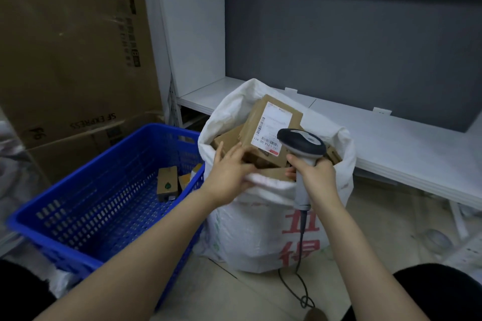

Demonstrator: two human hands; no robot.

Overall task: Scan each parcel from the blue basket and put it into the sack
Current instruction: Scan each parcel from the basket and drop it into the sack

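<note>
A white sack (260, 229) with red characters stands on the floor, filled to the brim with cardboard parcels. The top parcel (271, 128) lies tilted with its white shipping label facing up. My left hand (229, 172) is at the sack's near rim, fingers on the rim and against the parcel's lower corner. My right hand (313, 177) grips the handle of a grey and black barcode scanner (302, 146), its head just over the label. The blue basket (86, 219) sits left of the sack with a few small boxes (168, 184) at its far end.
Large cardboard cartons (73, 47) lean against the wall behind the basket. A low white shelf (391, 138) runs behind and to the right of the sack. The scanner's cable (300, 281) trails down onto the tiled floor between my knees.
</note>
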